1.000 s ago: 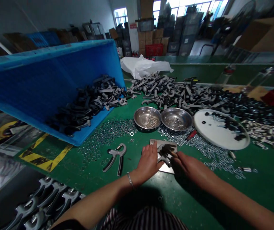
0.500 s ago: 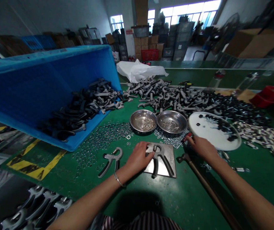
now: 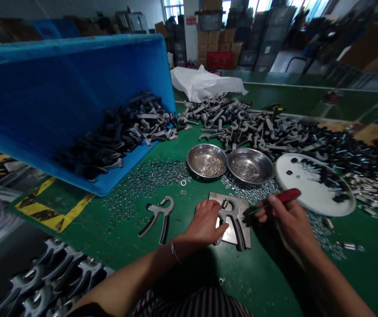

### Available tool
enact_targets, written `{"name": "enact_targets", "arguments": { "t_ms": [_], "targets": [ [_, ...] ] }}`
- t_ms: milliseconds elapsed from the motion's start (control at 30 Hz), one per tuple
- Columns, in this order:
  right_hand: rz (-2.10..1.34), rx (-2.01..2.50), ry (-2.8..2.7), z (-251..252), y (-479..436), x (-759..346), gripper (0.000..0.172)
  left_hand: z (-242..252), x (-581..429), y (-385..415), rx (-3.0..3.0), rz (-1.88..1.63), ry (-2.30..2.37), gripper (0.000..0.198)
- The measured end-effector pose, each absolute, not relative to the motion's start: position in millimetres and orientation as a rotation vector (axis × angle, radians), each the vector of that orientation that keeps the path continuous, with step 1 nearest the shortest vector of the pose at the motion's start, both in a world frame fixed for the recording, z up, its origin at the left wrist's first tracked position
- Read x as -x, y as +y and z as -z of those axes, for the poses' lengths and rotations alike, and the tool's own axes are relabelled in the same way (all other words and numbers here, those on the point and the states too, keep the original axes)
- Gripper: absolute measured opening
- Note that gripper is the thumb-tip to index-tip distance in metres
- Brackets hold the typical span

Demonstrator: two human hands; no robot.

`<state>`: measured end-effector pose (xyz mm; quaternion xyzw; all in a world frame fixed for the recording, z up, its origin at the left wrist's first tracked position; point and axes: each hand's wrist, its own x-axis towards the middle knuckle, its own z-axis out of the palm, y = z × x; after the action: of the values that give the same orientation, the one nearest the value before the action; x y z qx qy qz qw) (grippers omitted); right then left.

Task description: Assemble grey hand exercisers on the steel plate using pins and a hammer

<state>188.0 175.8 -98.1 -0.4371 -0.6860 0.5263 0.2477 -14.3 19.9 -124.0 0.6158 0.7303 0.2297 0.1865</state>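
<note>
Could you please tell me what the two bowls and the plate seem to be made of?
The left bowl and right bowl look like polished stainless steel, from their mirror-like shine. The plate looks like bare steel or aluminium, matte grey; which is unclear.

Left hand (image 3: 205,224) hides part of the grip (image 3: 238,231).

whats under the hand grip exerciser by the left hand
The hand grip exerciser lies on a flat steel plate, which rests on the green bench top. The left hand covers part of both, and the plate directly beneath the exerciser cannot be seen.
</note>
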Motion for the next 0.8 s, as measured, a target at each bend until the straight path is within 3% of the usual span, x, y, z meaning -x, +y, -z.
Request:
{"name": "enact_targets", "arguments": {
  "t_ms": [533,700,800],
  "targets": [
    [-1.381,1.212,-1.854,127.1,134.9,-121.9,0.035,131.1,16.7,22.3,-1.711,-0.675,2.057,0.049],
    [-1.045,1.288,-2.019,133.4,130.7,-127.9,0.040,130.4,16.4,20.5,-1.712,-0.662,2.057,0.050],
    [-1.049,1.265,-2.059,132.1,130.6,-124.0,0.047,129.0,15.8,20.7,-1.718,-0.650,2.053,0.051]
  ]
}}
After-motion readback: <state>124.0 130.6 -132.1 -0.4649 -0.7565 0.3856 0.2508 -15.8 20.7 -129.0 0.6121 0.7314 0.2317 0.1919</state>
